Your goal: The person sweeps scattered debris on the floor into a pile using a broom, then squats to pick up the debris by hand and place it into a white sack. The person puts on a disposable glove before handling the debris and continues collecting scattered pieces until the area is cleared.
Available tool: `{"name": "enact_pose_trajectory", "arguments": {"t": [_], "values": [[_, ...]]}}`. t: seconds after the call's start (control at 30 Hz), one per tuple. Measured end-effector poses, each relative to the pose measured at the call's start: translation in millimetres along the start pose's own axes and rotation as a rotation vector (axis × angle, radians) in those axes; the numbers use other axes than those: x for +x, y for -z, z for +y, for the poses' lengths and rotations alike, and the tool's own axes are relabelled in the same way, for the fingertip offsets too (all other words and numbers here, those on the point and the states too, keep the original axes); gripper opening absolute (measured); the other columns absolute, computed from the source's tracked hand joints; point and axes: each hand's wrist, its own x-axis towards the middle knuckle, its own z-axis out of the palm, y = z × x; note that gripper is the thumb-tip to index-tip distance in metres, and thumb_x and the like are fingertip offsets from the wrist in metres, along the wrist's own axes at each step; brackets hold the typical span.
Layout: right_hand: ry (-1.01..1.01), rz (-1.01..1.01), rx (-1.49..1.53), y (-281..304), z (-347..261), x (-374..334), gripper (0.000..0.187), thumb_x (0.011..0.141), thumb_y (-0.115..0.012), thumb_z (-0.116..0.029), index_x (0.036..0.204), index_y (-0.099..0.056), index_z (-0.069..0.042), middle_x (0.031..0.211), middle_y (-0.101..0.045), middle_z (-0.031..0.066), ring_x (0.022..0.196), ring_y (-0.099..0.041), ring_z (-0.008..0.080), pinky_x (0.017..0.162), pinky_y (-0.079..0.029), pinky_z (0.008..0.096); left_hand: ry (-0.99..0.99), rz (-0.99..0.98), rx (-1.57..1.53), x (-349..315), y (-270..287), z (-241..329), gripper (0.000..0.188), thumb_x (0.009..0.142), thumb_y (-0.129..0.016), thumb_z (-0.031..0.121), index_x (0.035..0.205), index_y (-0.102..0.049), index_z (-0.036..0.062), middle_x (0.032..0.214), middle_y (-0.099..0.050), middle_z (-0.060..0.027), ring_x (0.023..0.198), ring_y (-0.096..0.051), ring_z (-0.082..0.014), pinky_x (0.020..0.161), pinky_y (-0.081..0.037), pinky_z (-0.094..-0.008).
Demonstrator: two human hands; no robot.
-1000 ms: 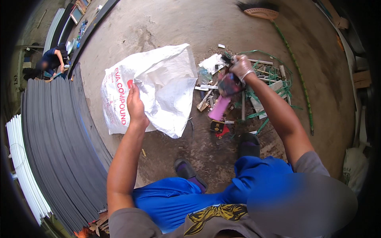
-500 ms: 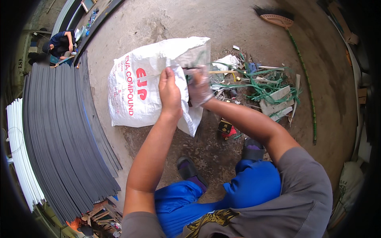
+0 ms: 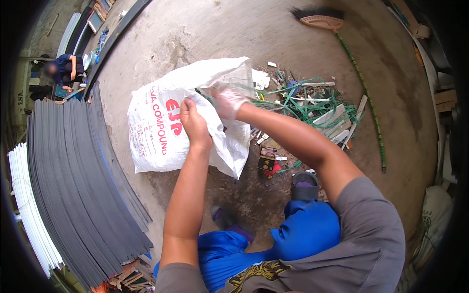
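Observation:
A white woven sack (image 3: pixel 161 129) with red print lies on the floor before me, its mouth facing right. My left hand (image 3: pixel 196 126) is closed on the near edge of that mouth, thumb up, holding it raised. My right hand (image 3: pixel 227 101), in a thin clear plastic glove, reaches into the opening. Its fingers are partly hidden and blurred; a bit of green shows by the fingertips, but what they hold I cannot make out. Right of the sack lies a litter pile with tangled green plastic strapping (image 3: pixel 312 105), pale scraps and a small black box (image 3: pixel 266 162).
A broom (image 3: pixel 320 20) with a green handle lies beyond the pile to the right. Tall stacks of dark grey sheets (image 3: pixel 73 190) and white sheets (image 3: pixel 34 210) line the left side. A person (image 3: pixel 68 71) crouches at the far left. A whitish sack (image 3: pixel 434 215) stands at far right.
My gloved right hand has moved left, further into the sack's mouth. The view has shifted a little, and the sack's mouth edge has moved left with my left hand.

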Motion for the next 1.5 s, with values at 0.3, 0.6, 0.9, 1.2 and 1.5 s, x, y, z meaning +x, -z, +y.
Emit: {"name": "enact_pose_trajectory", "arguments": {"t": [0.3, 0.6, 0.9, 1.2, 1.5], "values": [[-0.419, 0.086, -0.167, 40.1, 146.7, -36.6, 0.096, 0.076, -0.069, -0.068, 0.155, -0.039, -0.023, 0.159, -0.035, 0.0172, 0.143, -0.041, 0.0348, 0.115, -0.039, 0.0416, -0.078, 0.353, 0.284, 58.4, 56.2, 2.8, 0.05, 0.109, -0.039, 0.031, 0.141, -0.047, -0.0072, 0.136, -0.056, -0.0187, 0.122, -0.056, -0.0273, 0.105, -0.043, -0.0368], [-0.192, -0.173, -0.214, -5.9, 102.6, -29.1, 0.069, 0.089, -0.062, -0.034, 0.151, -0.043, -0.011, 0.159, -0.036, 0.0116, 0.146, -0.033, 0.0398, 0.114, -0.028, 0.0649, -0.129, 0.224, 0.201, 19.9, 59.6, 7.2, 0.047, 0.11, -0.037, 0.032, 0.137, -0.05, -0.0041, 0.128, -0.06, -0.0144, 0.115, -0.061, -0.0246, 0.098, -0.049, -0.0363], [-0.143, -0.131, -0.343, 78.4, 123.9, -147.1, 0.065, 0.073, -0.074, -0.049, 0.134, -0.064, -0.029, 0.152, -0.045, 0.0146, 0.137, -0.045, 0.034, 0.11, -0.037, 0.053, -0.099, 0.039, 0.057, -12.0, 4.3, -30.5, 0.027, 0.11, -0.042, 0.024, 0.09, -0.052, 0.0088, 0.085, -0.052, 0.0036, 0.081, -0.049, -0.0066, 0.073, -0.042, -0.0246], [-1.609, 0.312, -0.074, 84.9, 196.0, -280.5, 0.11, 0.069, -0.057, -0.089, 0.159, -0.022, -0.037, 0.165, -0.017, 0.022, 0.15, -0.021, 0.0453, 0.113, -0.027, 0.0673, -0.148, -0.195, 0.183, -21.1, -15.9, -60.2, 0.028, 0.11, -0.045, 0.025, 0.088, -0.054, 0.0099, 0.083, -0.051, 0.0052, 0.078, -0.045, -0.0041, 0.072, -0.038, -0.0228], [-1.316, 0.073, 0.004, 66.3, 140.4, -202.7, 0.12, 0.062, -0.057, -0.095, 0.16, -0.012, -0.042, 0.166, -0.011, 0.021, 0.152, -0.016, 0.044, 0.115, -0.027, 0.0638, -0.154, -0.194, 0.177, -24.1, -25.4, -79.4, 0.034, 0.11, -0.047, 0.026, 0.079, -0.044, 0.0113, 0.075, -0.037, 0.0078, 0.071, -0.03, -0.0038, 0.062, -0.028, -0.0241]]}}
